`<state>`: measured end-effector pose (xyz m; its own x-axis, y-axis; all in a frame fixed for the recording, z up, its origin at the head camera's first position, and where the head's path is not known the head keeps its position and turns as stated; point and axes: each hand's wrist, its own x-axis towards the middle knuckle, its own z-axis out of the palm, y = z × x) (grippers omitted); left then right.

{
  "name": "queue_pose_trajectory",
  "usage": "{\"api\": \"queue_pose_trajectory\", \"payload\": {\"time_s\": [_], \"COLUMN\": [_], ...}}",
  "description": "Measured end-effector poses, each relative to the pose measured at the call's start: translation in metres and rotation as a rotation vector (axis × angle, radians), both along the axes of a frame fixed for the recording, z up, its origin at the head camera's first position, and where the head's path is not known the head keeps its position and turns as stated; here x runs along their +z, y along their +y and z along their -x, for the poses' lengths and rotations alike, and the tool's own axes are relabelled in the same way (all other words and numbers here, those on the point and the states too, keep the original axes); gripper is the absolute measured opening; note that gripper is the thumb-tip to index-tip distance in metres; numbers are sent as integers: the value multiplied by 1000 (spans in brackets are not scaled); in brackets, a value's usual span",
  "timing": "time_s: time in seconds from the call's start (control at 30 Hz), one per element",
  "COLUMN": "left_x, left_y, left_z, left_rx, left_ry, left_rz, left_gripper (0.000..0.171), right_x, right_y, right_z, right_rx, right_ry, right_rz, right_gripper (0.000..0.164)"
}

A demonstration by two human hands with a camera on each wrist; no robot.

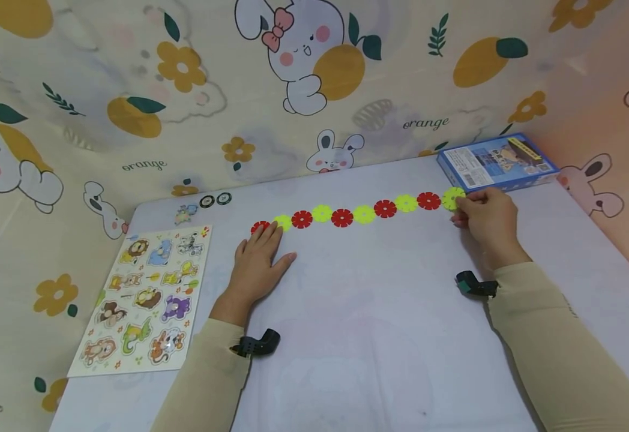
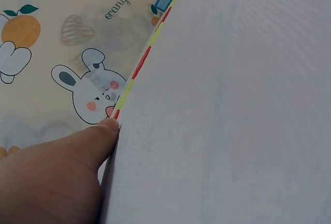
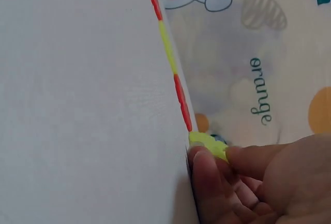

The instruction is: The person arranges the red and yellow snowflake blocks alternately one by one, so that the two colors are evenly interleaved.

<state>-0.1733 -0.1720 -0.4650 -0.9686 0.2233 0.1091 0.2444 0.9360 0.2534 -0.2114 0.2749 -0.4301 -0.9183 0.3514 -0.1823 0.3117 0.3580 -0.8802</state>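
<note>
A row of flat notched discs, red and yellow-green by turns, runs across the white table. My right hand (image 1: 493, 225) pinches the yellow-green disc (image 1: 452, 198) at the right end between thumb and fingers. In the right wrist view that yellow-green disc (image 3: 207, 144) is tilted up off the table, beside the last red disc (image 3: 182, 102). At the left end my left hand (image 1: 255, 270) lies with straight fingers, its fingertips over part of a yellow-green disc (image 1: 284, 222) and a red disc (image 1: 260, 226). Its thumb (image 2: 106, 131) points away from the other fingers.
Behind my right hand lies a blue box (image 1: 498, 162). An animal picture board (image 1: 147, 300) rests on the left of the table (image 1: 347, 336). Two small black round pieces (image 1: 215, 200) and a small animal piece (image 1: 185, 214) lie near the back left edge. Patterned cloth (image 1: 185, 138) hangs behind.
</note>
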Motion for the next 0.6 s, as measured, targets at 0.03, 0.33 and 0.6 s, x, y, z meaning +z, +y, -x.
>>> {"api": "queue_pose_trajectory", "payload": {"time_s": [0.03, 0.33, 0.6], "left_x": [0, 2, -1], "left_y": [0, 0, 0], "left_z": [0, 0, 1], "left_rx": [-1, -9, -2], "left_ry": [-1, 1, 13], "left_rz": [-2, 2, 7], "left_gripper": [75, 74, 75], "right_x": [0, 9, 18], "right_y": [-1, -7, -15], "right_z": [0, 0, 0], "right_rx": [4, 97, 262], "right_ry": [7, 19, -2], "right_rz": [-5, -308, -495], "right_gripper": [50, 36, 37]}}
